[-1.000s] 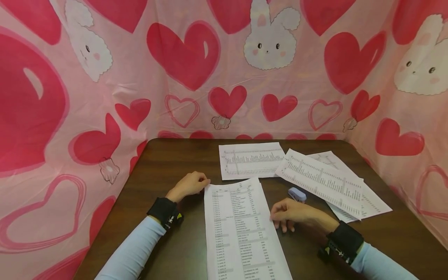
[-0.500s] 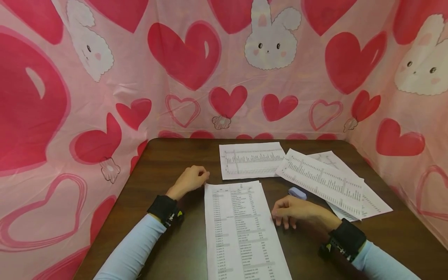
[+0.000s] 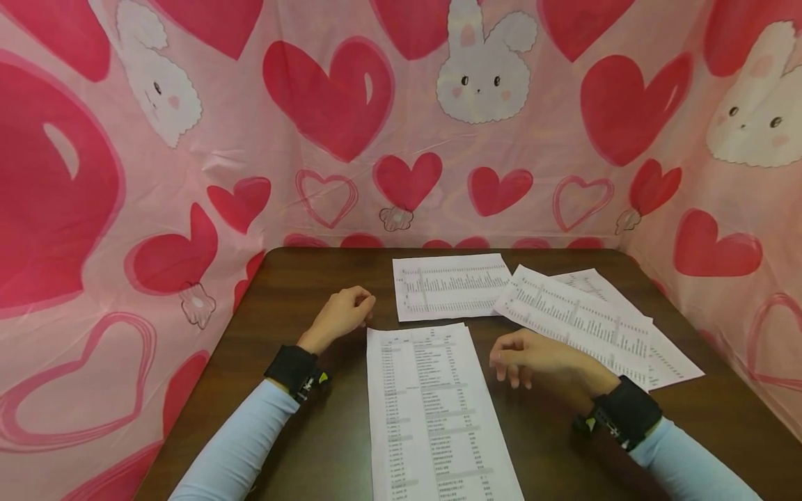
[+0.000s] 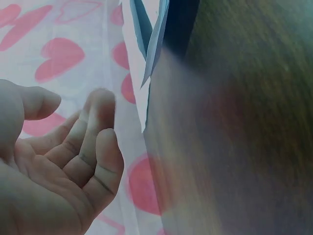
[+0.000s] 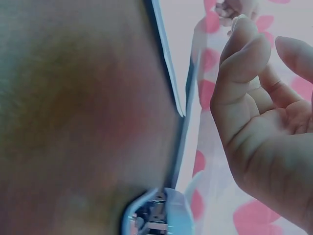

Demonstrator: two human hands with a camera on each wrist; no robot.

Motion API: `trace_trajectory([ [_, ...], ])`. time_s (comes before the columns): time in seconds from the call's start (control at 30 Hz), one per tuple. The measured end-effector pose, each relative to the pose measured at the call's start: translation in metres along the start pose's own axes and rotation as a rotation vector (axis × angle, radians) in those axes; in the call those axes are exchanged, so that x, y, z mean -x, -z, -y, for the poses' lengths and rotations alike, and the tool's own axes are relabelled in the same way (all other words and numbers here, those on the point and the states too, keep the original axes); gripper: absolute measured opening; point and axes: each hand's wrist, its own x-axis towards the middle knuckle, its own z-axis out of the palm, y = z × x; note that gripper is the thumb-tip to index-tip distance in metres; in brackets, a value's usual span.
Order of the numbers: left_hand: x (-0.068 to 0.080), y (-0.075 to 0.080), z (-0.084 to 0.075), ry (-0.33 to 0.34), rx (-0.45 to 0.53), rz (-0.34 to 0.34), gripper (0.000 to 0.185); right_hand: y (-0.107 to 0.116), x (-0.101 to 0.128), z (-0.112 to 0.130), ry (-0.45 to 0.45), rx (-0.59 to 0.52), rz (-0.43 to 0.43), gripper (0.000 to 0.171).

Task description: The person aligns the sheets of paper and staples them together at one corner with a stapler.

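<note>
A printed stack of paper (image 3: 420, 410) lies lengthwise on the table in front of me, its far edge between my hands. Near its top left corner my left hand (image 3: 338, 316) is raised, fingers loosely bent and holding nothing. In the left wrist view its fingers are apart from the paper's edges (image 4: 155, 54). My right hand (image 3: 544, 356) hovers off the stack's right side, also holding nothing, fingers relaxed. A small pale blue stapler (image 5: 171, 215) shows at the bottom of the right wrist view; in the head view the right hand hides it.
Another printed sheet (image 3: 451, 285) lies at the back of the brown wooden table (image 3: 313, 271). To its right, further sheets (image 3: 576, 320) overlap at angles. A pink cloth (image 3: 351, 195) with hearts and rabbits surrounds the table.
My left hand has let go of the stack's top corner and risen away. The corner lies flatter now. My right hand has lifted away from the right edge, covering the stapler in the head view.
</note>
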Motion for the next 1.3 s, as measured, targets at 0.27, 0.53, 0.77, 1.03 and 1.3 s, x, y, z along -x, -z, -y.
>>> trace_trajectory([
  [0.27, -0.004, 0.002, -0.003, -0.005, 0.002, -0.016, 0.029, 0.012, -0.001, 0.013, -0.03, 0.025, -0.095, 0.037],
  [0.53, -0.006, 0.012, -0.008, 0.028, 0.016, 0.02, 0.041, 0.023, -0.004, 0.019, 0.053, -0.029, -0.166, 0.026],
  [0.77, -0.012, 0.019, -0.014, 0.034, 0.035, 0.039, 0.051, 0.038, -0.009, 0.027, 0.038, -0.035, -0.281, 0.026],
  [1.03, -0.018, 0.029, -0.021, 0.064, 0.108, 0.06, 0.059, 0.055, -0.016, 0.039, 0.003, -0.031, -0.41, 0.028],
  [1.3, -0.021, 0.033, -0.025, 0.064, 0.098, 0.058, 0.059, 0.074, -0.026, 0.045, -0.004, -0.042, -0.47, 0.031],
])
